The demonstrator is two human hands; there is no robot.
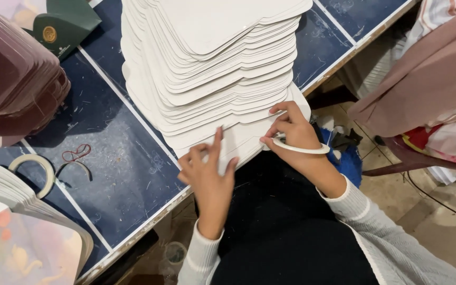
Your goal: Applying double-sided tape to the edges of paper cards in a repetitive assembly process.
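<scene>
Your left hand [209, 177] lies flat on the lowest white sheets of the tall stack of white die-cut cards [212, 63], fingers spread and relaxed, index finger pointing up along the paper, gripping nothing. Your right hand [291, 132] sits at the stack's lower right corner, fingers curled and pinching the edge of a bottom card, with a roll of white tape [304, 149] ringed round that hand like a bracelet. The stack stands on the dark blue table [127, 174], fanned and leaning, right at the table's near edge in front of you. Off to the left, a pile of maroon cards [11, 84] rises, a second tape ring [35, 169] rests beside a red rubber band [77, 153], and printed cards [22, 243] fan out at the lower left corner.
</scene>
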